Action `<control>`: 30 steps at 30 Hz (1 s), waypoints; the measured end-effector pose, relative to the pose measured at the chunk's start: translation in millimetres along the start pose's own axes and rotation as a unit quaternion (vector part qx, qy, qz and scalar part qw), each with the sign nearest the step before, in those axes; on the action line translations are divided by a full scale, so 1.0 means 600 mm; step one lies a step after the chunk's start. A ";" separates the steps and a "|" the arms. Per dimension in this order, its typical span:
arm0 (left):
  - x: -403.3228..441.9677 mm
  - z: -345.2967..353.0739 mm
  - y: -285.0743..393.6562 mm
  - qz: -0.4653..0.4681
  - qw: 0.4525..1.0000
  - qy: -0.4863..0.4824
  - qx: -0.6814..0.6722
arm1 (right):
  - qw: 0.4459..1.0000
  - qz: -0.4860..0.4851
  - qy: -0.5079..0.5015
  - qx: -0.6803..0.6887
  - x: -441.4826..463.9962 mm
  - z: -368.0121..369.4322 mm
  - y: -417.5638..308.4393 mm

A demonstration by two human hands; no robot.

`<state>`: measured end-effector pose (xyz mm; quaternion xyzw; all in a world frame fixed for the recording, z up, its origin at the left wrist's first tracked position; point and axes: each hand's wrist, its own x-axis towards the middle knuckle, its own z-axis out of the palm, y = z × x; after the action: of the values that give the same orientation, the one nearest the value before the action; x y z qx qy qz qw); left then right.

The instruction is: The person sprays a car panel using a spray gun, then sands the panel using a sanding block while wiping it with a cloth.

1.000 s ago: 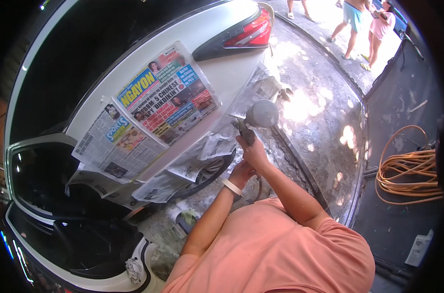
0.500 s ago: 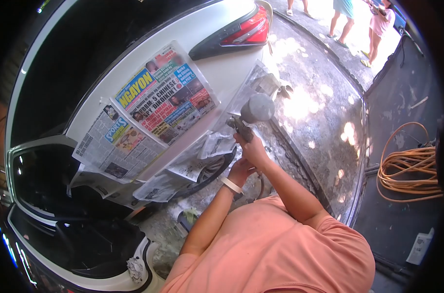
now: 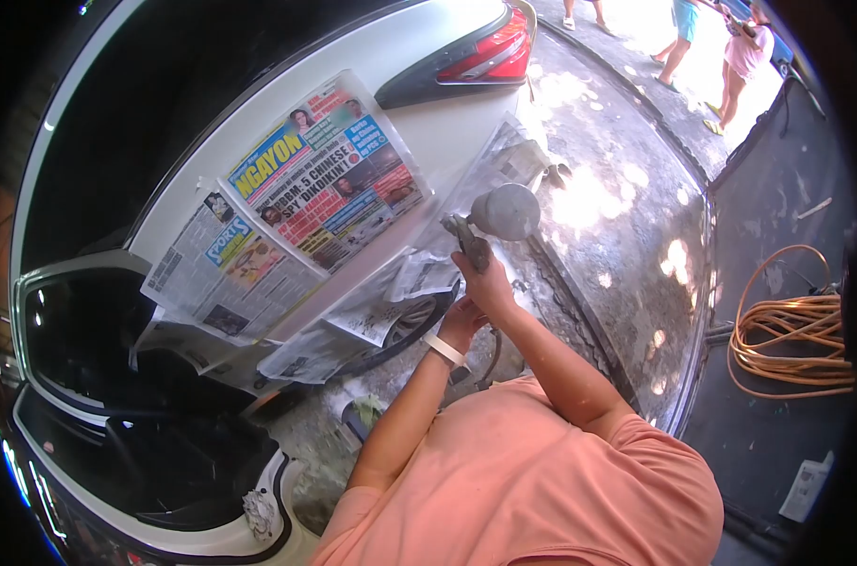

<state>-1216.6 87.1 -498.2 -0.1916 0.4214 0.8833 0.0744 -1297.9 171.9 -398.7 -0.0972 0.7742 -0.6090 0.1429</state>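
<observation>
My right hand (image 3: pixel 486 285) is closed round the handle of a spray gun (image 3: pixel 471 243) with a round grey cup (image 3: pixel 507 211) on top. The gun points toward the car's white rear side panel (image 3: pixel 447 141), a short way off. Just below, my left hand (image 3: pixel 462 322), with a white band on its wrist, is curled closed against the right hand. A dark hose (image 3: pixel 494 360) hangs from beneath its fingers; the grip itself is partly hidden. Newspaper sheets (image 3: pixel 329 179) are taped on the panel, and more paper (image 3: pixel 362 325) hangs over the wheel (image 3: pixel 414 319).
The red tail light (image 3: pixel 490 52) is at the panel's far end. An open car door (image 3: pixel 80 274) stands at left. A coiled orange hose (image 3: pixel 787 330) hangs by the dark wall at right. Other people (image 3: pixel 744 57) stand in the sunlit background.
The spray gun and both hands have shifted very slightly, with the gun's cup turned a little. The view has moved slightly, and people in the background appear farther right.
</observation>
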 end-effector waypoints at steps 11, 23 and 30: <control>-0.036 -0.013 0.018 0.004 0.999 0.042 0.000 | 0.997 -0.075 -0.018 -0.022 -0.007 0.049 0.017; -0.120 -0.094 0.023 0.045 0.998 0.030 -0.018 | 0.990 -0.048 -0.116 -0.057 -0.061 0.140 -0.019; -0.186 -0.137 0.038 0.077 0.996 0.030 -0.012 | 0.984 -0.043 -0.153 -0.084 -0.101 0.210 -0.037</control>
<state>-1098.6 12.5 -483.9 -0.1860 0.4265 0.8851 -0.0090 -1198.9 70.8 -398.2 -0.2343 0.7867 -0.5249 0.2250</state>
